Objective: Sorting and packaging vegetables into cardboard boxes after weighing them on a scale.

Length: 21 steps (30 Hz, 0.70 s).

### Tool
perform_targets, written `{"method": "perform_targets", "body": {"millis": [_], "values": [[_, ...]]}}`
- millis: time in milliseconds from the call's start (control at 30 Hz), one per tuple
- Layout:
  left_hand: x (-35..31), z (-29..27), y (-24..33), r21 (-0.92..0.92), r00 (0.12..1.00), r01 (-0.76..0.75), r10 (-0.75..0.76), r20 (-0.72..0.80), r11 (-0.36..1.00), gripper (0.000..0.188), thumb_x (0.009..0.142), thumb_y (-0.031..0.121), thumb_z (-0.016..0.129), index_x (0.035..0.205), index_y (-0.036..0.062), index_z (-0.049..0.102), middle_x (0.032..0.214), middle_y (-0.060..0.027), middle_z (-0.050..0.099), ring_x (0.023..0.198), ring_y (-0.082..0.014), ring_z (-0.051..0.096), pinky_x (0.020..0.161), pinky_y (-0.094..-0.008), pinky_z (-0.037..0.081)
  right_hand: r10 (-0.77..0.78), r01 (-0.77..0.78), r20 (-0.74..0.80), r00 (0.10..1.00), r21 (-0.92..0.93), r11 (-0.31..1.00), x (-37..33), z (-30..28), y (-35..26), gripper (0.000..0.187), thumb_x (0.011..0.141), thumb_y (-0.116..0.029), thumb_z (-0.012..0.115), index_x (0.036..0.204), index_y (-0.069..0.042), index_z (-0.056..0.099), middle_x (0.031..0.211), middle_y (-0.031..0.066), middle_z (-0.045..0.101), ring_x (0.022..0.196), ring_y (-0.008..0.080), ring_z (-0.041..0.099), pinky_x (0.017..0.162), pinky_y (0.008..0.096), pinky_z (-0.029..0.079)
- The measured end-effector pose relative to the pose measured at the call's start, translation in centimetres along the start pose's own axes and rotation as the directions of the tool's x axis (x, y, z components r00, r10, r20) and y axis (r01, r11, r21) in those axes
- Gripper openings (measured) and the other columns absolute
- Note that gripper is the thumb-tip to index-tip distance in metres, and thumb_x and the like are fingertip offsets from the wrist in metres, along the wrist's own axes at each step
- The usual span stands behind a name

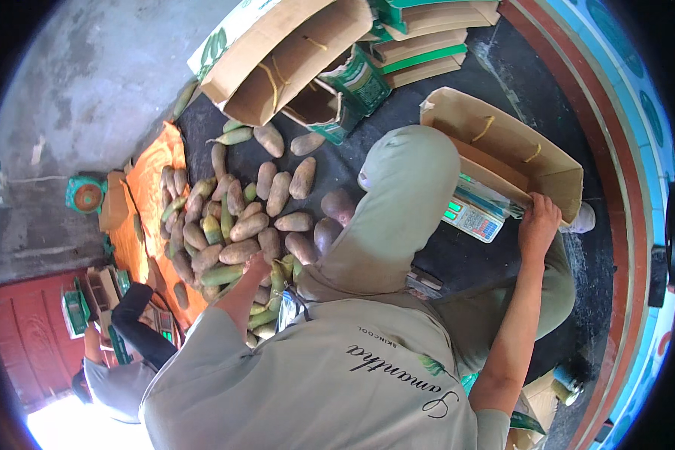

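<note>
My left hand [257, 265] reaches into a pile of brown and green cucumber-like gourds [249, 226] on the left. It touches the gourds around it, but its fingers are too small and hidden to show a grip. On the right, my right hand [540, 217] is closed over the near rim of an open cardboard box [555, 169] with yellow cord handles. Under that box's near side sits a digital scale [469, 217] with a keypad and lit green displays. Between the pile and the scale stands my bent knee [409, 169].
Open cardboard boxes [307, 45] with cord handles stand along the far side, several stacked. An orange sheet [174, 157] lies beyond the pile. At lower left, another person's dark sleeve [135, 311] reaches near boxes. A raised brown edge [615, 247] curves along the right.
</note>
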State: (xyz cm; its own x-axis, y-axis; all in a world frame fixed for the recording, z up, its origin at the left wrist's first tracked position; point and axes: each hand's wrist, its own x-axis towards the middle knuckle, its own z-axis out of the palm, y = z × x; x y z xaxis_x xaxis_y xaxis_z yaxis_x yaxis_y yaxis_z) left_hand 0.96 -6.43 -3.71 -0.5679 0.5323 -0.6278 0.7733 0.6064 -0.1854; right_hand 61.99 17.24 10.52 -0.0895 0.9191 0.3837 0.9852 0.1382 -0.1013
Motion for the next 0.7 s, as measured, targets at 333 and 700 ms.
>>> {"method": "perform_targets", "body": {"millis": [333,700], "values": [[0.3,11.4,-4.7,0.062,0.766,-0.203,0.119,0.631,0.977,0.067,0.076,0.044,0.062,0.132,0.0105,0.048,0.137,-0.0171,0.045,0.125,-0.0351,0.044,0.099,-0.0428,0.041,0.028,-0.026,0.053,0.998,-0.04,0.999,0.0,0.0,-0.4,0.029,0.073,-0.001,0.06,0.101,-0.009,0.059,0.097,0.0104,0.06,0.093,0.0309,0.055,0.087,0.0424,0.039],[3.0,20.0,-11.2,0.251,0.961,-0.105,0.033,0.274,0.962,0.068,0.077,0.042,0.066,0.138,0.0232,0.042,0.117,-0.0176,0.059,0.102,-0.0424,0.056,0.093,-0.0473,0.043,-0.005,0.003,0.033,0.999,0.052,0.999,1.0,2.4,-2.1,0.028,0.073,0.0,0.06,0.1,-0.008,0.06,0.096,0.0123,0.06,0.093,0.0321,0.055,0.085,0.0425,0.04]]}}
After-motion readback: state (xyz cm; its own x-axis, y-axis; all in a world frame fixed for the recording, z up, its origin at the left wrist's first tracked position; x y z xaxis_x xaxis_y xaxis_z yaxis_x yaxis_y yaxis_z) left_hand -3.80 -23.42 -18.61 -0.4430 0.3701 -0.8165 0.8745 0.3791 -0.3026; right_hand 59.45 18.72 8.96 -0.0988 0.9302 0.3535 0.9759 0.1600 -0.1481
